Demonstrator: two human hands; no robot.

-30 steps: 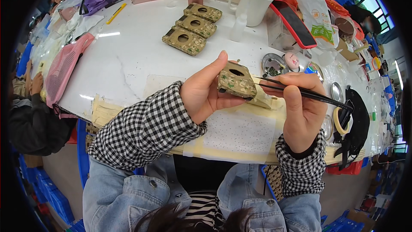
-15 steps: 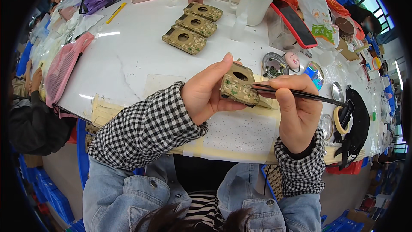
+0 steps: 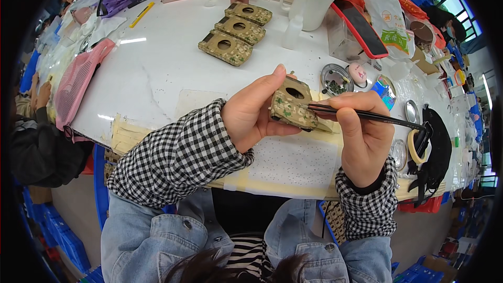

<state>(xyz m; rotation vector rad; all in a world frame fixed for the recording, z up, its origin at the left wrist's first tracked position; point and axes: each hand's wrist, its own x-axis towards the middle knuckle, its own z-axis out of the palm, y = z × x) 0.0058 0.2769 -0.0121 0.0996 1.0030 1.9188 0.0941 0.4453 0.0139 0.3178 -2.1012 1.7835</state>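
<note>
My left hand (image 3: 250, 111) is closed around a camouflage-painted model tank body (image 3: 288, 111), tilted, with a round hole in its top. In my right hand (image 3: 365, 139) I pinch black tweezers (image 3: 374, 116), whose tips touch or nearly touch the body's top just beside the hole. Whether anything small sits between the tips I cannot tell. Three similar tank bodies (image 3: 225, 48) stand in a row farther back on the white table (image 3: 162, 63). To the right of the held body lies a round clear dish (image 3: 335, 79) with small dark green bits in it.
A white lidded mug (image 3: 309, 8), a small clear bottle (image 3: 293, 32) and a red-cased phone (image 3: 361, 29) stand at the back. A pink mesh basket (image 3: 84, 84) is at the left. On the right lie a tape roll (image 3: 417, 148) and a black pouch (image 3: 437, 147). Dotted paper (image 3: 285, 165) covers the near edge.
The tweezer tips have shifted very slightly left over the tank body. Both hands otherwise keep nearly the same place and grip.
</note>
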